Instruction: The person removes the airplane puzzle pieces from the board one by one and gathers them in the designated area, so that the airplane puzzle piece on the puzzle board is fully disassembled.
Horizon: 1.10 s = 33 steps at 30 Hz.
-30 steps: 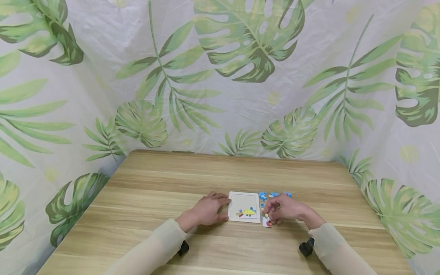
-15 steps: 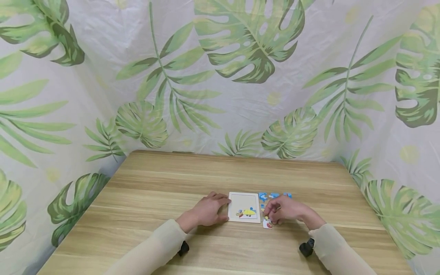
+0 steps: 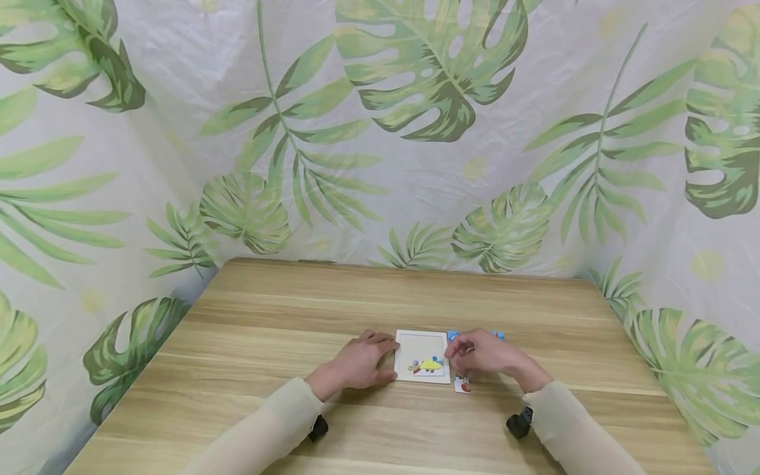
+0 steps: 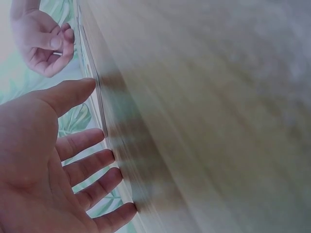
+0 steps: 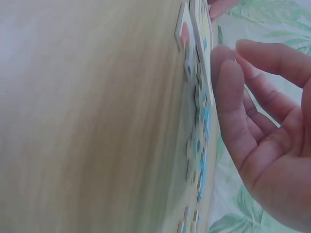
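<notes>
A square white puzzle board (image 3: 420, 335) lies on the table, with several joined pieces showing a yellow picture (image 3: 430, 365) at its lower right. My left hand (image 3: 361, 361) rests at the board's left edge, fingers extended; in the left wrist view its fingertips line that edge. My right hand (image 3: 483, 351) is over the board's right edge, thumb and index finger close together in the right wrist view. I cannot tell whether a piece is between them. Just below this hand lies a puzzle piece with a red patch (image 3: 463, 385). Blue pieces (image 3: 453, 336) are partly hidden behind it.
Several loose puzzle pieces (image 5: 194, 150) lie in rows on the wooden table (image 3: 309, 297), right of the board. A leaf-printed cloth (image 3: 415, 198) hangs behind and beside the table. A black wrist device (image 3: 519, 423) sits under the right sleeve.
My right hand has lifted from the loose pieces and shifted left to the board's edge. The red-patched piece sits slightly further right than a second ago. The left hand stays put.
</notes>
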Tool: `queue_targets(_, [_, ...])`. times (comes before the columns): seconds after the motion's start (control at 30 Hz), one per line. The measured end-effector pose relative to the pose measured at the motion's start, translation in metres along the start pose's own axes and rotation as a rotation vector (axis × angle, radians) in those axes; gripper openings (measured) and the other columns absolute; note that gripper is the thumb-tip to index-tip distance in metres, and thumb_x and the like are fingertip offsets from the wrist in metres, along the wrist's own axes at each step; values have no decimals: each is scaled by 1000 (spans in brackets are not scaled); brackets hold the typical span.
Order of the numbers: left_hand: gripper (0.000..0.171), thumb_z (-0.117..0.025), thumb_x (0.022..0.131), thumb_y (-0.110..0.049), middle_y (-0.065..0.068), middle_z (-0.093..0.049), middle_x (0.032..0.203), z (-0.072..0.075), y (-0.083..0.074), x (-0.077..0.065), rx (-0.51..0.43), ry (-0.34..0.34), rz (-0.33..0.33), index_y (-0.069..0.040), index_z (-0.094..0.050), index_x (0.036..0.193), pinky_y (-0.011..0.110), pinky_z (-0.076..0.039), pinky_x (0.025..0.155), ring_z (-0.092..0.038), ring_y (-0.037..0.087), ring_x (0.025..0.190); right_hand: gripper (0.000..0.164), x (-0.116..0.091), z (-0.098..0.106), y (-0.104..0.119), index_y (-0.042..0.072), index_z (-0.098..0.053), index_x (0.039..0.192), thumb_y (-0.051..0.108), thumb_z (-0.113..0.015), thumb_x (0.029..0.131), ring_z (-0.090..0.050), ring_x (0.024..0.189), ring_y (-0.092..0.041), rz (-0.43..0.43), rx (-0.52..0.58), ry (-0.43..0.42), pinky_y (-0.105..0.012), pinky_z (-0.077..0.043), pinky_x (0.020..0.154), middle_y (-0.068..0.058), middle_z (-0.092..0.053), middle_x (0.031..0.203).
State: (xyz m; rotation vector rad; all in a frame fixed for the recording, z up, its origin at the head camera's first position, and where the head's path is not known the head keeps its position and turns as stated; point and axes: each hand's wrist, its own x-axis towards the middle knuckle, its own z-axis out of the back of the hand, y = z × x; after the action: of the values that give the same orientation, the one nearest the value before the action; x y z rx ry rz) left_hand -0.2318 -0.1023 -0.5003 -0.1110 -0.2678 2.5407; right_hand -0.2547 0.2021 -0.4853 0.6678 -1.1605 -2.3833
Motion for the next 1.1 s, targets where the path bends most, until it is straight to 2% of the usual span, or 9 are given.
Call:
queue_targets(0.13, [58, -70, 90, -47, 5, -56, 145, 0, 0, 0, 0, -1, 1, -16, -59, 138, 48, -51, 100, -50, 25, 129, 12, 5, -5, 6, 8, -72, 102, 10, -70, 90, -61, 80, -15, 3, -16, -29, -27, -54, 66, -4, -68, 92])
queue_targets(0.3, [58, -70, 90, -47, 5, -56, 145, 0, 0, 1, 2, -1, 1, -16, -59, 138, 48, -51, 100, -50, 25, 129, 13, 10, -13, 12, 5, -71, 102, 7, -70, 89, -64, 72, -16, -1, 29, -49, -30, -57, 62, -5, -67, 88])
queue_targets(0.57, [58, -70, 90, -47, 5, -56, 144, -2, 1, 2, -3, -1, -5, -16, -59, 138, 48, -52, 99, -50, 25, 129, 16, 16, -22, 17, 2, -69, 106, 4, -68, 90, -65, 71, -17, 18, 78, 6, -31, -57, 61, -9, -69, 90])
queue_targets(0.8, [57, -70, 89, -47, 5, -57, 144, -1, 1, 2, -3, -7, -3, -17, -60, 137, 48, -52, 97, -51, 25, 128, 17, 21, -28, 21, 4, -70, 106, 5, -70, 89, -67, 77, -18, 16, 53, -6, -32, -58, 64, -8, -69, 99])
queue_targets(1.1, [57, -71, 90, -46, 5, -57, 144, 1, -1, 1, -7, -4, 0, -17, -60, 138, 49, -52, 98, -50, 26, 129, 15, 27, -33, 23, 11, -72, 101, 7, -72, 87, -63, 74, -11, 29, -32, -10, -27, -54, 62, -3, -71, 96])
